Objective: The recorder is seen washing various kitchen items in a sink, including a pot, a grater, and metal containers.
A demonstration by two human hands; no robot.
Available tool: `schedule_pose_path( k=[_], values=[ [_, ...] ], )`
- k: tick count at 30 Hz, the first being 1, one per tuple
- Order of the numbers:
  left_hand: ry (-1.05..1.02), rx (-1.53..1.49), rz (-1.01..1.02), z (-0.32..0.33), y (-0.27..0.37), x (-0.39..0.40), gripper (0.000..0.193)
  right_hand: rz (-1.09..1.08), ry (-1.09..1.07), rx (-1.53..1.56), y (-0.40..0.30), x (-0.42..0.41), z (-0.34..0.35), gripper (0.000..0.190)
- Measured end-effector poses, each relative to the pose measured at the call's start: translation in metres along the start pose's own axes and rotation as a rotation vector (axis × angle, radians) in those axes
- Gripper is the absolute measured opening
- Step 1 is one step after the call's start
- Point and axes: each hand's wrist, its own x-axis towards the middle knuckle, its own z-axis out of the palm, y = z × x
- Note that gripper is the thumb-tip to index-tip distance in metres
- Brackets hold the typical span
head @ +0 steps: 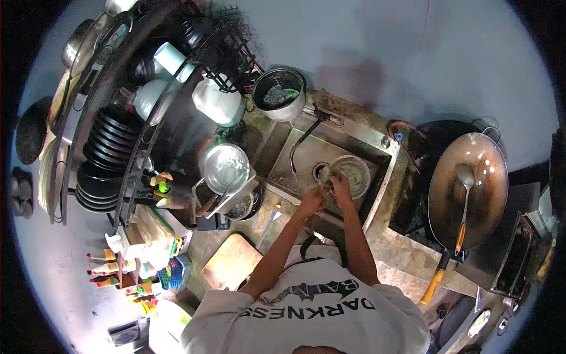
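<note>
My left hand [314, 201] and my right hand [340, 189] are close together over a stainless steel sink [283, 161]. The right hand's fingers curl around a small pale item [325, 173], which is too blurred to name. The left hand's fingers are bent beside the lower end of that item, and its grip is unclear. Under and beyond the right hand stands a round bowl [359, 170] with cloudy contents. The sink drain [319, 169] lies just left of the bowl. A dark curved faucet [305, 139] reaches over the basin from its back edge.
A pot [279, 113] with a scouring pad stands behind the sink. At right are a large wok [442, 190] and a ladle [465, 177]. To the left are a metal bowl [227, 166], a cutting board [232, 263], a knife [267, 225] and a rack with stacked black plates [108, 141].
</note>
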Motion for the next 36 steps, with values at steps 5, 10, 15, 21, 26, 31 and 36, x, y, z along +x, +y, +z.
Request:
schedule_pose_path(
  k=[5, 10, 15, 21, 26, 31, 36],
  values=[
    [0.099, -0.050, -0.159, 0.024, 0.041, -0.015, 0.021, -0.317, -0.152, -0.022, 0.048, 0.033, -0.039, 0.039],
    [-0.149, 0.038, -0.155, 0.001, 0.033, -0.004, 0.028, 0.031, -0.107, 0.178, 0.004, -0.007, -0.024, 0.051],
    [-0.064, 0.087, -0.117, -0.017, 0.024, 0.002, 0.017, -0.111, -0.120, 0.236, 0.014, -0.008, -0.008, 0.029],
    [-0.138, 0.636, 0.386, -0.056, -0.062, 0.052, 0.036, -0.481, 0.568, -0.526, 0.025, 0.002, 0.002, 0.052],
    [-0.064, 0.030, -0.187, -0.005, 0.015, 0.015, 0.015, -0.101, 0.187, -0.242, 0.010, -0.005, -0.011, 0.051],
    [-0.116, 0.615, 0.635, 0.036, -0.028, 0.059, 0.015, -0.485, 0.133, -0.025, 0.138, 0.082, -0.071, 0.047],
    [0.191, 0.125, 0.061, 0.000, 0.035, 0.009, 0.017, -0.111, -0.205, -0.084, 0.021, -0.009, -0.028, 0.037]
  ],
)
